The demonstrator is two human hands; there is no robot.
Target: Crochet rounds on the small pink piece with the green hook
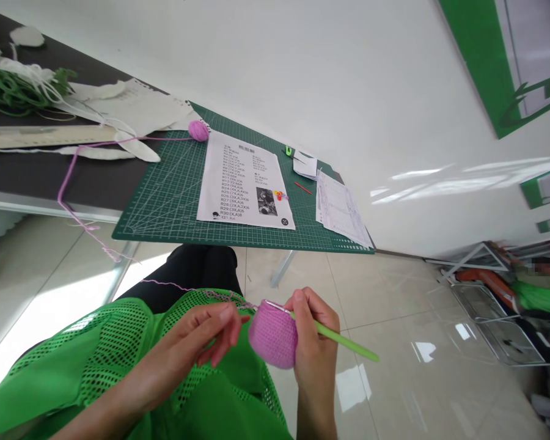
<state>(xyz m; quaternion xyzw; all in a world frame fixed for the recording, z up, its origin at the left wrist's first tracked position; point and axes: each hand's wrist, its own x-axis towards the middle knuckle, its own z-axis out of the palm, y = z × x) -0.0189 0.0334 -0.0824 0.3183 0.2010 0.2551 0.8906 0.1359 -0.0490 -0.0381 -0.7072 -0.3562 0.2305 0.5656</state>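
A pink crocheted cup-shaped piece (273, 336) hangs over my lap. My right hand (316, 333) grips a crochet hook (348, 346) with a green handle; its metal shaft lies across the piece's top edge, and the fingers also press against the piece's side. Just left of the piece is my left hand (211, 333), its fingers loosely bent and apart, with nothing visibly gripped. Pink yarn (169, 283) passes above the left hand to the top of the piece. It leads back over the table edge to a pink yarn ball (198, 130) on the green cutting mat (165, 201).
On the mat lie a printed pattern sheet (245, 183), a red stick-like tool (303, 187), small green-handled snips (289, 150) and written papers (341, 208). Green yarn (18, 90) and white crocheted pieces (137, 147) cover the dark table at left. Another person (541, 293) sits far right.
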